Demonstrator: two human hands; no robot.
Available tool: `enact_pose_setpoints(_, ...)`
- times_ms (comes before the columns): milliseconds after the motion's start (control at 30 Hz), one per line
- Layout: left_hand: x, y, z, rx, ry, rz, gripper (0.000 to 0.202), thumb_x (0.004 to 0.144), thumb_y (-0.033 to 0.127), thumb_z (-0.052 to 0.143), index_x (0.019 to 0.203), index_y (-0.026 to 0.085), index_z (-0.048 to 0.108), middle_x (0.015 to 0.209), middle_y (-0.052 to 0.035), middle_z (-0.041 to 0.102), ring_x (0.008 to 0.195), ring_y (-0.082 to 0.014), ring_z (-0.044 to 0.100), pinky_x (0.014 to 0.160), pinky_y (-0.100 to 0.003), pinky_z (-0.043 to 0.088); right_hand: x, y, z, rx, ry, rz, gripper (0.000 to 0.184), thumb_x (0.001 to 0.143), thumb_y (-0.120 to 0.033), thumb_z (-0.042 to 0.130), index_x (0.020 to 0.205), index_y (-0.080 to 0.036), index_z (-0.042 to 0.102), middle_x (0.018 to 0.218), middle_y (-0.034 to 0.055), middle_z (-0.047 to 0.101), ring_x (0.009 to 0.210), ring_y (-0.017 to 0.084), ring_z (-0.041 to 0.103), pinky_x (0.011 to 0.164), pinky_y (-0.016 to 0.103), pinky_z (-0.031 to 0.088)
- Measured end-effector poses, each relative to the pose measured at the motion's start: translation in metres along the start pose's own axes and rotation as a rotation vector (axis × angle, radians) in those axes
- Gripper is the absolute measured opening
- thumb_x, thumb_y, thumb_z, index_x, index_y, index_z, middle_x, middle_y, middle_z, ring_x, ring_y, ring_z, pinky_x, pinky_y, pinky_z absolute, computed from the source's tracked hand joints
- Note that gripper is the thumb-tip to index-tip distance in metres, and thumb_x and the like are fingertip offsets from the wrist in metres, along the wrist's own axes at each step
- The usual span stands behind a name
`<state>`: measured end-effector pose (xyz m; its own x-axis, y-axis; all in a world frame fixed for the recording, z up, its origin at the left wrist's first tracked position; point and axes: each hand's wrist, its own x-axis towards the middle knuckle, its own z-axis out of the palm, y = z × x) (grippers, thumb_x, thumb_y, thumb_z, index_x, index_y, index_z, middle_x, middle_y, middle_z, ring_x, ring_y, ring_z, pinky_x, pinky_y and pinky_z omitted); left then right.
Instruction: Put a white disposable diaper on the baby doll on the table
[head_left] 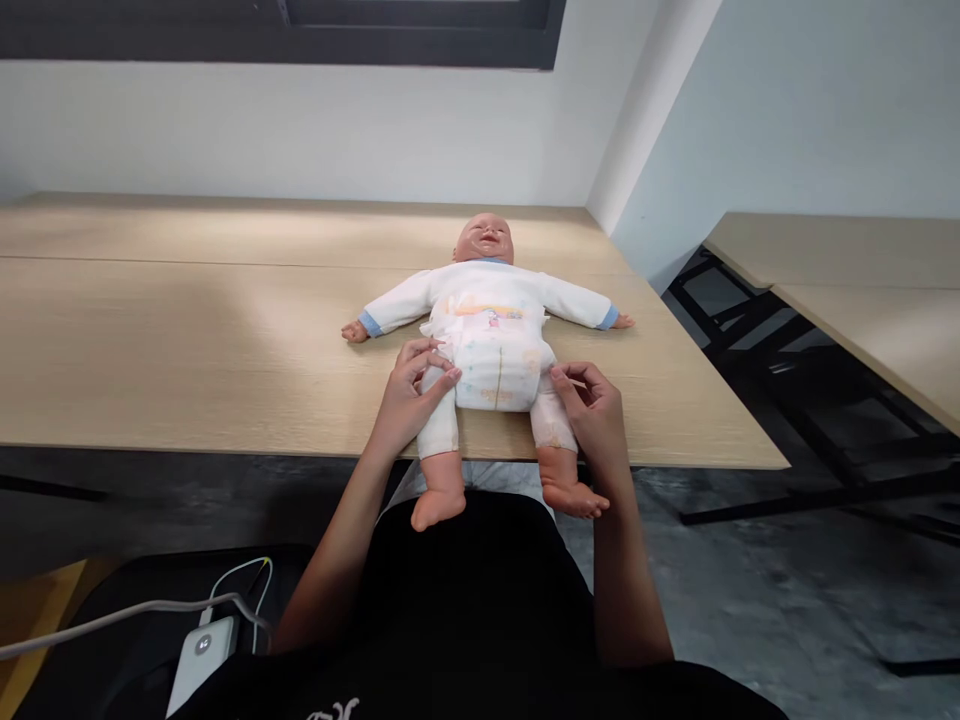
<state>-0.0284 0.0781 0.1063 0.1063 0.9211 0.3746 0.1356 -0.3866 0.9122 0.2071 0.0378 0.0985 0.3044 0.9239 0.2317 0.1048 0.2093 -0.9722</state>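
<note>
A baby doll [491,300] in a white top lies on its back near the front edge of a wooden table [187,340], its bare feet hanging over the edge. It wears a white printed diaper [499,365]. My left hand [411,395] pinches the diaper's edge at the doll's right hip. My right hand [596,410] has its fingers curled on the diaper's edge at the other hip, beside the thigh.
A second wooden table [847,270] with a black frame stands to the right across a gap of grey floor. At lower left a white power bank [201,655] with cables lies on a dark surface. White walls stand behind the table.
</note>
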Motion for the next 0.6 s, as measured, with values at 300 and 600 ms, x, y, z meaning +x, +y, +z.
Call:
enact_pose_setpoints(300,-0.008,0.007,-0.001,0.019,0.016,-0.027,0.015,0.085,0.035,0.073,0.082,0.02,0.069,0.126,-0.0074,0.056,0.131,-0.0249,0.05,0.104,-0.036,0.046,-0.004,-0.006,-0.001,-0.03,0.018,0.008,0.032,0.085,-0.051,0.072,0.086,-0.02,0.066,0.092,0.0037,0.068,0.087,0.019,0.065,0.074,0.029,0.052)
enact_pose_setpoints(600,-0.011,0.011,-0.001,0.048,0.027,0.009,0.009,0.088,0.029,0.07,0.084,0.021,0.069,0.122,-0.0058,0.058,0.129,-0.0234,0.053,0.114,-0.041,0.041,-0.005,-0.007,-0.003,-0.089,0.042,0.013,0.03,0.087,-0.051,0.071,0.087,-0.021,0.065,0.089,0.0028,0.067,0.084,0.018,0.063,0.072,0.028,0.051)
